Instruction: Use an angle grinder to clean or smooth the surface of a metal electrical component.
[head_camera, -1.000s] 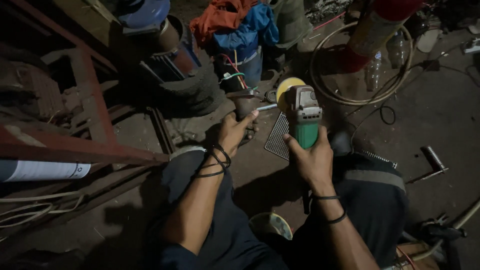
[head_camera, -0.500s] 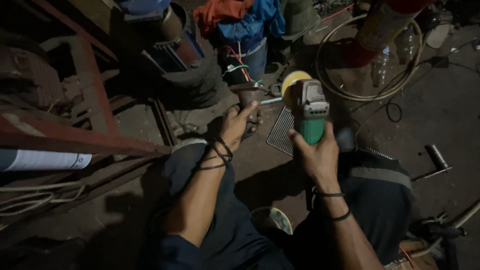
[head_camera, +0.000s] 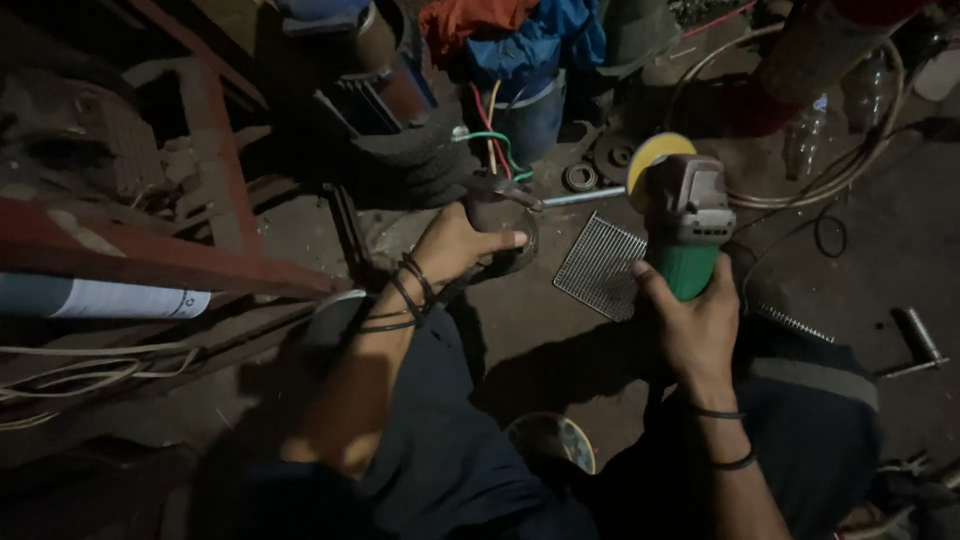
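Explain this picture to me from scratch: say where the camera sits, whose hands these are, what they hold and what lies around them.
The camera is worn on the person's head and looks down, so the two arms reaching up from the bottom edge are that person's own. There is no machine arm, only bare hands in a dim workshop.

The right hand grips the green body of an angle grinder with a yellow disc at its far end. The left hand, with dark bands at the wrist, holds a small round dark metal part against the ground; what it is exactly is too dark to tell.

Between the hands lies a small piece of wire mesh. On the left run rusty red steel beams. Farther back are coiled cable and coloured cloth.
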